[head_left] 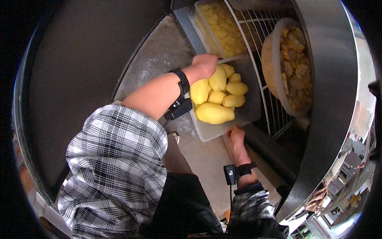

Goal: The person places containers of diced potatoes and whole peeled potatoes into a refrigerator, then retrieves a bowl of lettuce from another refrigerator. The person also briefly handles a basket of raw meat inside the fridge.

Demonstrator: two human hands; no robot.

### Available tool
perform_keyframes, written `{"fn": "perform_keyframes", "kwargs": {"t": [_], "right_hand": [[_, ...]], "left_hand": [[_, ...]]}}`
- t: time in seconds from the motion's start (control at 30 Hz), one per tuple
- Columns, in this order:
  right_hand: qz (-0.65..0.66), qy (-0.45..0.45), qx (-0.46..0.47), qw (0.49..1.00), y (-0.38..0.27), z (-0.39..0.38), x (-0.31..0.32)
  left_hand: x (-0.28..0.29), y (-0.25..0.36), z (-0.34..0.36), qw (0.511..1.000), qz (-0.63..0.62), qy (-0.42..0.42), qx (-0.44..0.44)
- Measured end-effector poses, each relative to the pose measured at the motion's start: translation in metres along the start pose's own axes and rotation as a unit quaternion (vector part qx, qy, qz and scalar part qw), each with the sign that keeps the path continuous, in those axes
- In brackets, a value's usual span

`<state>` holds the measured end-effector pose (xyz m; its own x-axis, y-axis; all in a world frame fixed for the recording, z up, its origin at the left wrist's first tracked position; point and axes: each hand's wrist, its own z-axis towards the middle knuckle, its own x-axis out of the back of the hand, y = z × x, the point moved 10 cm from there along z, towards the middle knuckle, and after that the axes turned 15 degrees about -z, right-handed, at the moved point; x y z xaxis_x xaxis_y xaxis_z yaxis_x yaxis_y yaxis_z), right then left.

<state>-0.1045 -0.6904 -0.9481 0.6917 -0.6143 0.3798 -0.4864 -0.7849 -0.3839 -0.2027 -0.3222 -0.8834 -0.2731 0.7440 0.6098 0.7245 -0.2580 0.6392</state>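
Observation:
A clear plastic bin [211, 131] holds several peeled yellow potatoes [215, 113]. It sits partly inside a refrigerator compartment, its near end standing out over the floor. My left hand [205, 65] is closed at the bin's far left rim, its fingertips mostly hidden. At the near right corner, my right hand [237, 137] has its fingers curled against the rim. Both wrists carry black straps with small devices.
A wire rack [260, 67] stands right of the bin. Behind it a pale basket [270, 73] holds brownish-yellow pieces. Farther back, another clear bin [201, 24] contains yellow chunks. An open dark door [79, 51] is on the left, above a grey floor [151, 44].

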Motion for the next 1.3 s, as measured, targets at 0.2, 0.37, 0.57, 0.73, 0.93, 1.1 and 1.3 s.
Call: {"fn": "perform_keyframes", "kwargs": {"t": [0.2, 0.37, 0.57, 0.73, 0.93, 1.1, 1.3], "right_hand": [[0.036, 0.035, 0.029, 0.998, 0.013, 0.012, 0.004], [0.170, 0.066, -0.047, 0.982, 0.036, 0.022, 0.009], [0.182, 0.003, -0.009, 0.983, 0.016, -0.029, -0.008], [0.245, -0.299, -0.153, 0.909, 0.014, -0.098, -0.084], [0.356, -0.147, -0.094, 0.918, -0.019, -0.056, -0.040], [0.117, -0.153, 0.015, 0.981, -0.016, -0.066, -0.025], [-0.063, -0.170, -0.033, 0.983, 0.054, -0.095, -0.045]], "left_hand": [[0.006, -0.016, 0.003, 0.992, -0.119, 0.047, 0.005], [0.012, -0.083, -0.098, 0.917, -0.325, 0.194, 0.128], [-0.139, -0.058, -0.165, 0.658, -0.701, -0.044, 0.271], [-0.149, -0.057, -0.148, 0.685, -0.666, 0.043, 0.294], [-0.182, -0.012, -0.078, 0.706, -0.654, 0.048, 0.266], [-0.223, 0.013, -0.019, 0.715, -0.664, 0.044, 0.216], [-0.247, 0.017, 0.021, 0.714, -0.655, -0.012, 0.247]]}}
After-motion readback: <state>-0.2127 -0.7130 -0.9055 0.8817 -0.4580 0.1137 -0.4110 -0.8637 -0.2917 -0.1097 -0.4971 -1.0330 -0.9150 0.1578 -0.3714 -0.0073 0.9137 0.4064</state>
